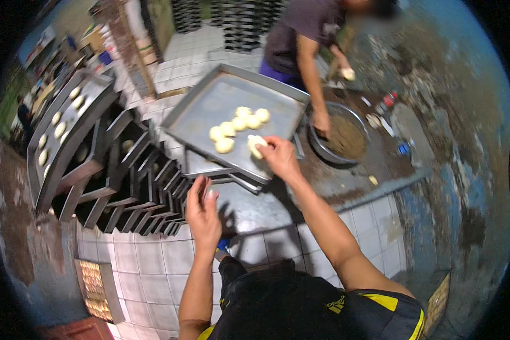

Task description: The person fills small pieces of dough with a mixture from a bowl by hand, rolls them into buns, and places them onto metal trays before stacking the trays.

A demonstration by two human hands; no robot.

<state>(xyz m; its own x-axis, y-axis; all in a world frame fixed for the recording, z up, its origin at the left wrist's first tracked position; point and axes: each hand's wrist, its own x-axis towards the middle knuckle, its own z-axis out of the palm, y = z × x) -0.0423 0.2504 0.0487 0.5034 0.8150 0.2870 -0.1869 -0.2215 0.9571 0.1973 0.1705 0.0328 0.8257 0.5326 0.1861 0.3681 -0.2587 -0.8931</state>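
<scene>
My right hand pinches a pale dough ball between thumb and fingers, low over the near side of a large grey metal tray. Several more dough balls sit in a loose cluster in the middle of that tray. My left hand is raised just in front of the tray's near left edge, fingers loosely bent and thumb apart. I see nothing held in it. Beneath the top tray, the edge of another tray shows.
At left leans a tall stack of trays, dough balls on its top one. Across the worktop a co-worker reaches into a round metal basin of brown crumbly filling, holding dough in the other hand. A bottle lies beyond.
</scene>
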